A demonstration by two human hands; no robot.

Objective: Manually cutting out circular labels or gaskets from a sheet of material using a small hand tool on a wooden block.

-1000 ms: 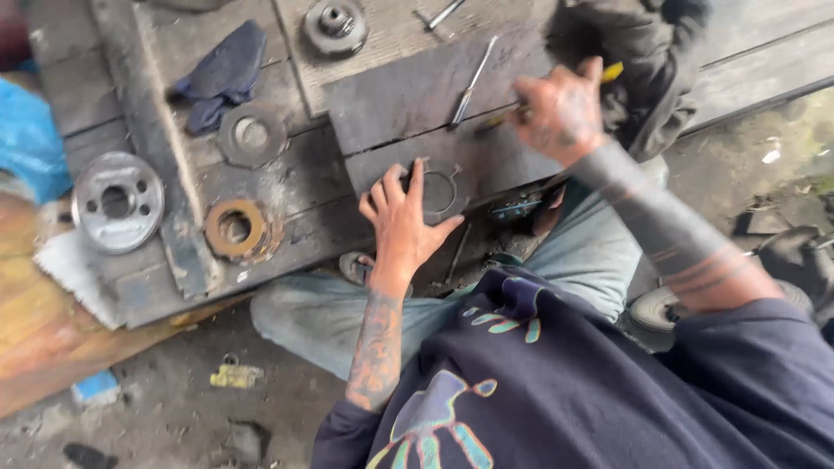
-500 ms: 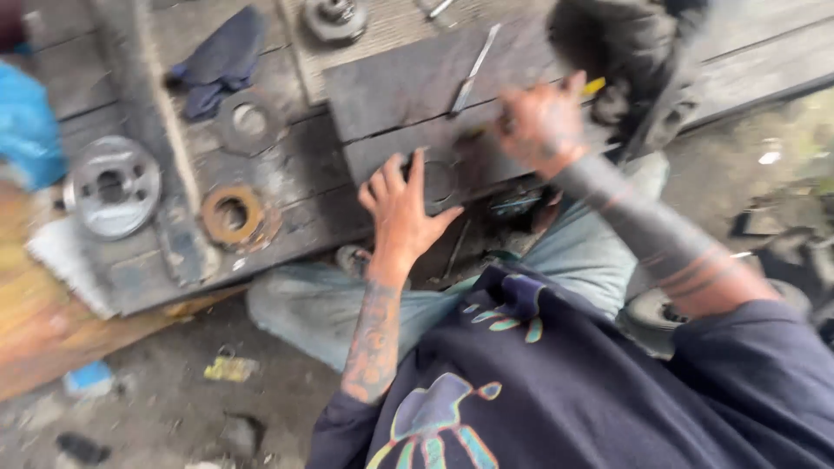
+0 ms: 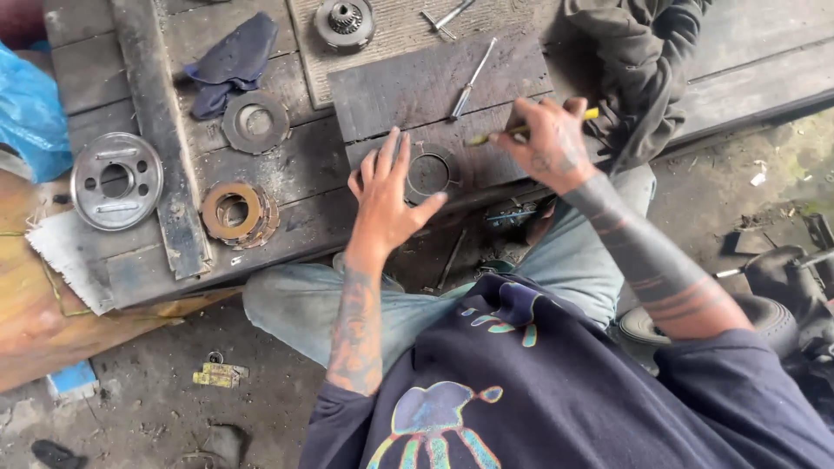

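Head view: a person sits at a weathered wooden desk (image 3: 287,174), both tattooed arms reaching forward. The left hand (image 3: 387,195) lies flat with fingers spread — its grip wide, holding nothing — pressing down on the near-left edge of a dark metal ring (image 3: 432,172) that lies on a grey board at the desk's front. The right hand (image 3: 547,143) has its grip closed on a yellow-handled tool (image 3: 521,131), whose tip points toward the ring's far-right rim.

Around them — a slim screwdriver (image 3: 471,80) lies just beyond the ring; a geared hub (image 3: 345,22) sits at the far edge. To the left lie a dark blue rag (image 3: 228,61), a grey disc (image 3: 254,122), a stack of brownish friction plates (image 3: 236,213) and a silver round plate (image 3: 116,181). A blue plastic bag (image 3: 30,113) shows at the left edge.
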